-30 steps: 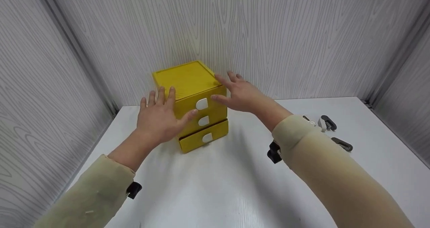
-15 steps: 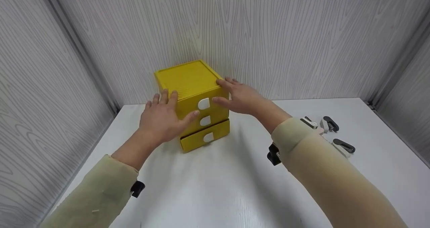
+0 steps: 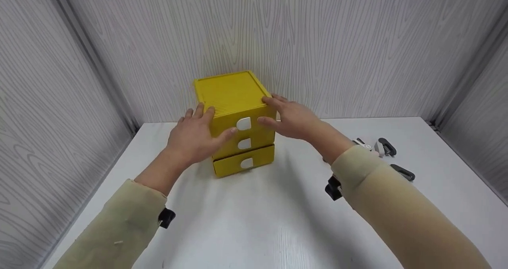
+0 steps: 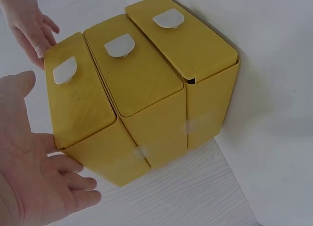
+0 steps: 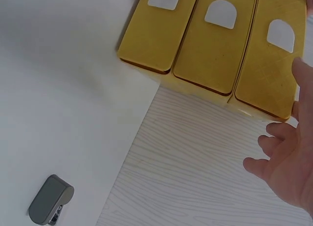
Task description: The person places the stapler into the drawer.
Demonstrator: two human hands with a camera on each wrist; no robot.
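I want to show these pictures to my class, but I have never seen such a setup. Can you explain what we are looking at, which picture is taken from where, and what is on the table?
No machine here: a person works with two bare hands. The wide picture comes from a camera on the head, looking down; the two close ones come from cameras on each wrist. On the white table stands a small yellow chest with three drawers, each with a white handle, close to the back wall. The left hand and the right hand lie flat against its two sides, fingers straight, clasping it between them. To the right lie a few small grey and white clips; one grey clip shows in the right wrist view.
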